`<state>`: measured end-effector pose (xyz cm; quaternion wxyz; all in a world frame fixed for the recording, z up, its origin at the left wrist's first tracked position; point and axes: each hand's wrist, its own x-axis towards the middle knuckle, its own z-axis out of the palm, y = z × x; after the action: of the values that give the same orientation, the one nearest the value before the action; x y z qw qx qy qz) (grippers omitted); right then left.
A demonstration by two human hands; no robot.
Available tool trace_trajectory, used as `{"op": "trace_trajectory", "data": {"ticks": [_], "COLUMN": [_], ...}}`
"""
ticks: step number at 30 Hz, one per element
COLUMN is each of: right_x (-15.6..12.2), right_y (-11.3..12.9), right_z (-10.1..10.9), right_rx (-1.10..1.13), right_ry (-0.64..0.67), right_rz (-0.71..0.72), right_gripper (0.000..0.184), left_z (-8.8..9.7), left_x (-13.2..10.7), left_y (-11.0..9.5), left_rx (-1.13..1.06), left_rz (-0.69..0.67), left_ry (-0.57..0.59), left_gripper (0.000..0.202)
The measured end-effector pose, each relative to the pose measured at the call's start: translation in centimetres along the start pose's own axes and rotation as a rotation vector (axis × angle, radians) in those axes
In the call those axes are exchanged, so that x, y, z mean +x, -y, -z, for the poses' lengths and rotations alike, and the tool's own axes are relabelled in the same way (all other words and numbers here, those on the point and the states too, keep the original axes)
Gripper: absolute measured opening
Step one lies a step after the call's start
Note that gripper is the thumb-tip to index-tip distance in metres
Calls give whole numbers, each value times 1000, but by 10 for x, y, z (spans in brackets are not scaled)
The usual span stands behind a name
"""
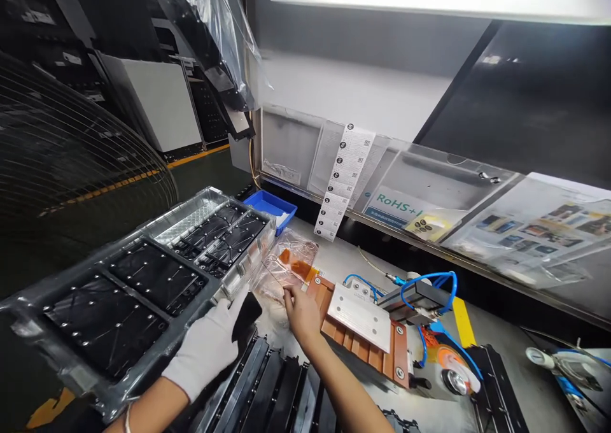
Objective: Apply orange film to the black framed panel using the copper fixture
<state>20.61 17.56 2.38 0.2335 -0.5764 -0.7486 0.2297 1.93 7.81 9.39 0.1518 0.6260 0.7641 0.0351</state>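
Note:
My left hand (205, 347), in a white glove, is closed around a flat black piece (248, 315) near the corner of a clear plastic tray (222, 293). My bare right hand (303, 312) has thumb and fingers pinched together over a clear plastic bag (272, 286). A thin line runs from its fingertips across the bag; what it pinches is too small to name. Orange film pieces (300, 269) lie on the bag. Just right of that hand stands a brown fixture (329, 328) with a silver metal plate (360, 315) on top.
Long black parts (267, 382) lie in rows in front of me. Black panels (157, 277) fill the tray at left. A blue bin (272, 207) stands behind. Blue air hoses (453, 293) and a tape roll (456, 363) are at right; a wire fan guard (95, 140) is far left.

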Motion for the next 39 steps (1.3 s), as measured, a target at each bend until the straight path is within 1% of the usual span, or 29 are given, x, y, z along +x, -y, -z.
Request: {"op": "trace_trajectory", "data": {"ticks": [2,3,6,7,8,9,11,13,14,17,20,22,24,27,29,32,34,37,39], "right_x": [-2,-2,0,1,2,3,4,3,2,-3,-12,-20,-29,-46,-59,-78,-90,-105,-113], "right_y": [-1,-1,0,1,2,2,3,4,4,4,3,0,-5,-16,-27,-44,-55,-64,-64], "right_z": [4,7,22,30,37,46,62,78,85,106,128,143,158,178,191,208,215,218,216], "right_rx": [120,185,378,435,487,536,623,701,735,804,824,814,801,789,782,756,737,730,740], "right_ry": [-46,-70,-150,-181,-213,-244,-304,-359,-385,-449,-501,-539,-568,-603,-649,-766,-827,-882,-942], "right_rz": [-61,-84,-115,-118,-119,-119,-119,-121,-121,-120,-109,-95,-84,-117,-137,-147,-168,-200,-244], "right_gripper": [24,26,31,32,32,32,32,34,35,39,40,39,39,39,38,37,37,37,38], "left_z": [-4,-5,-10,-12,-14,-16,-20,-23,-24,-25,-27,-32,-37,-44,-47,-51,-54,-60,-64], "left_x": [-11,-17,-33,-35,-34,-32,-18,3,16,58,92,109,122,138,148,159,165,172,176], "left_y": [4,6,16,18,19,19,12,-2,-10,-35,-55,-65,-72,-78,-79,-80,-78,-75,-73], "left_rx": [-108,-235,-750,-868,-920,-894,-779,-654,-590,-396,-231,-169,-138,-127,-132,-141,-142,-135,-139], "left_rz": [39,69,134,130,113,80,3,-43,-50,-28,-45,-62,-63,-60,-65,-64,-40,33,82], "left_ry": [30,60,199,227,227,195,108,45,30,25,58,82,97,103,85,45,33,42,50], "left_gripper": [95,99,104,107,111,112,102,88,85,85,88,83,70,51,44,44,45,45,51]}}
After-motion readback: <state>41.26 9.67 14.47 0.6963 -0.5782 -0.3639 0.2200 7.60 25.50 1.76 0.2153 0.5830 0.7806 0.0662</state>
